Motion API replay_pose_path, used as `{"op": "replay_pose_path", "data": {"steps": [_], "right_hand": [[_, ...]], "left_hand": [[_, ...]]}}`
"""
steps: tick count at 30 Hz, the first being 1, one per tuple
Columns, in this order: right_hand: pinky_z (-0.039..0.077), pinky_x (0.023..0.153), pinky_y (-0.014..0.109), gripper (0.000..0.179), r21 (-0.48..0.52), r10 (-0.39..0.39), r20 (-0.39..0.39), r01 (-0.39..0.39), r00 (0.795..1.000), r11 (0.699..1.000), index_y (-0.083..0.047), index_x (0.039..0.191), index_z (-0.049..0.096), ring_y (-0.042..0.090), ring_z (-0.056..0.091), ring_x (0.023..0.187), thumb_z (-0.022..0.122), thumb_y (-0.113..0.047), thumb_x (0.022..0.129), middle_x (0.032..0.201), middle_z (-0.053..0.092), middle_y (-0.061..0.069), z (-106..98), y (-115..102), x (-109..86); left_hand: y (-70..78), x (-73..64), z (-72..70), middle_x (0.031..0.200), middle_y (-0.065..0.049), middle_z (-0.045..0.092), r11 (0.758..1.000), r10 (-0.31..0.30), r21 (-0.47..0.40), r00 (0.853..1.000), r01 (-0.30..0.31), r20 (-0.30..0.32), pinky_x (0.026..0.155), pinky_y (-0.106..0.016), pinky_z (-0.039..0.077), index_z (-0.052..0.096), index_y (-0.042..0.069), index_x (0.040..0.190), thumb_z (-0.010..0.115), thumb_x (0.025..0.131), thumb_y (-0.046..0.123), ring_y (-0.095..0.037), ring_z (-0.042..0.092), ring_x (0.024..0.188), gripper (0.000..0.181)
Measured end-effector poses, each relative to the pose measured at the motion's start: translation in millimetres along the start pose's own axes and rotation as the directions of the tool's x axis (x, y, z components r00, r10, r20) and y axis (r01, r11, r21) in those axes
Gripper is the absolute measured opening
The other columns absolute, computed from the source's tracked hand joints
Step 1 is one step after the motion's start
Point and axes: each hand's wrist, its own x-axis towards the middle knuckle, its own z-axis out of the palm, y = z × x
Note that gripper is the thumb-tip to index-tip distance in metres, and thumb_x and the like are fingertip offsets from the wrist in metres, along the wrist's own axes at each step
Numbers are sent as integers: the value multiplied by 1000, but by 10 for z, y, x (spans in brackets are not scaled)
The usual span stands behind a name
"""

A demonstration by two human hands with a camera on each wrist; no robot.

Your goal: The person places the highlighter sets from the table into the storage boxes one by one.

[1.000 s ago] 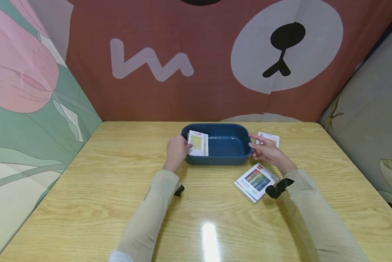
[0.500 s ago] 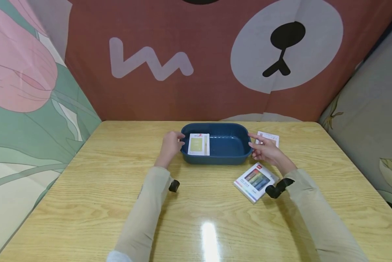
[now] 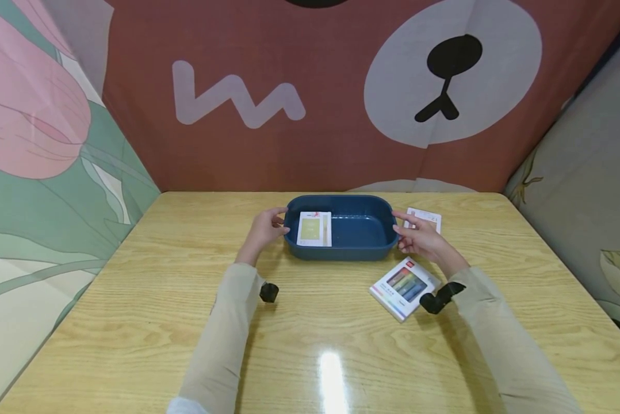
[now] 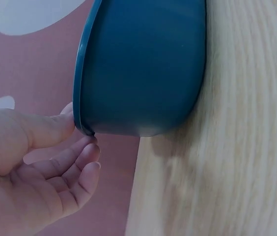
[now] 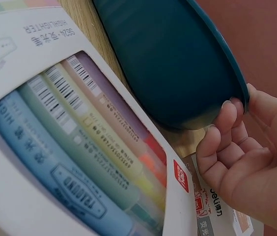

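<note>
A dark blue plastic bin (image 3: 364,253) stands on the table with its long side toward me. My left hand (image 3: 264,233) pinches its left rim, thumb on the lip and fingers under it in the left wrist view. At the opposite end my right hand (image 3: 421,237) grips the right rim between thumb and fingers. Inside the bin, at the left, lies a flat white pack (image 3: 314,229) with a yellow-green panel. A white box of highlighters (image 3: 405,287) lies by my right wrist, its pastel pens showing through the window in the right wrist view.
Behind my right hand lies another white deli pack (image 3: 426,218), partly covered by the fingers. The wooden table (image 3: 186,322) ends at a brown printed backdrop (image 3: 289,155) just behind the bin. Printed cloth hangs at both sides.
My left hand has let go of the white pack, which now lies flat in the bin, and moved left to the bin's rim. The right hand stays on the other rim.
</note>
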Motion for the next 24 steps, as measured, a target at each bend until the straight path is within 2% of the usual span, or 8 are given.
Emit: {"op": "replay_pose_path", "data": {"steps": [5, 11, 13, 14, 18, 20, 21, 24], "right_hand": [[46, 55, 25, 56, -2, -2, -5, 2, 1000, 1000, -14, 143, 21, 14, 51, 53, 47, -17, 94, 61, 51, 3, -11, 13, 5], [46, 55, 25, 57, 6, -19, 11, 19, 1000, 1000, -12, 143, 20, 13, 51, 52, 48, -17, 93, 60, 50, 3, -21, 16, 1], [46, 54, 25, 58, 10, -26, 20, 26, 999, 1000, -11, 143, 19, 13, 50, 53, 48, -17, 93, 60, 50, 3, -18, 14, -3], [46, 54, 25, 58, 11, -27, 21, 27, 999, 1000, -11, 143, 19, 13, 50, 53, 48, -17, 93, 60, 50, 3, -14, 14, -5], [45, 54, 25, 58, 11, -44, 35, 44, 998, 999, -10, 143, 18, 13, 50, 53, 47, -16, 94, 60, 50, 3, -8, 20, -5], [45, 54, 25, 57, 13, -54, 38, 53, 998, 999, -9, 143, 17, 13, 50, 52, 46, -15, 94, 60, 49, 2, -11, 34, 2], [45, 54, 25, 57, 17, -59, 39, 58, 998, 998, -9, 143, 17, 13, 50, 52, 46, -14, 94, 59, 49, 3, -13, 42, 5], [45, 54, 24, 57, 19, -73, 42, 72, 996, 997, -8, 143, 17, 13, 51, 52, 45, -14, 94, 59, 50, 3, -19, 63, 15]], "left_hand": [[-19, -21, 6, 103, -23, 57, 995, -48, -82, 999, 49, 23, 75, -34, 47, 47, -3, 126, 60, 84, 1, -30, 53, 95, 44], [-30, -4, 20, 101, -21, 56, 991, -82, -100, 995, 87, 55, 74, -35, 46, 47, -2, 127, 58, 86, 2, -30, 53, 94, 43], [-85, 25, 31, 99, -20, 56, 990, -75, -113, 995, 82, 65, 73, -36, 46, 49, 0, 127, 58, 86, 5, -29, 53, 93, 42], [-234, 95, 67, 95, -16, 57, 988, -24, -150, 998, 33, 62, 69, -32, 47, 52, 4, 126, 61, 85, 10, -25, 55, 88, 42], [-393, 172, 113, 91, -13, 56, 983, -14, -182, 997, 27, 73, 64, -32, 46, 53, 7, 126, 62, 85, 14, -23, 53, 85, 42], [-367, 146, 106, 91, -14, 55, 978, -23, -204, 996, 40, 81, 63, -31, 46, 50, 4, 127, 60, 87, 12, -23, 52, 84, 43], [-229, 68, 68, 93, -17, 53, 977, -70, -194, 993, 87, 92, 65, -33, 46, 47, 0, 128, 57, 88, 6, -25, 51, 85, 42], [-11, -91, -14, 89, -18, 51, 966, -74, -239, 992, 96, 101, 63, -30, 45, 42, -8, 128, 52, 88, -2, -20, 48, 78, 42]]}}
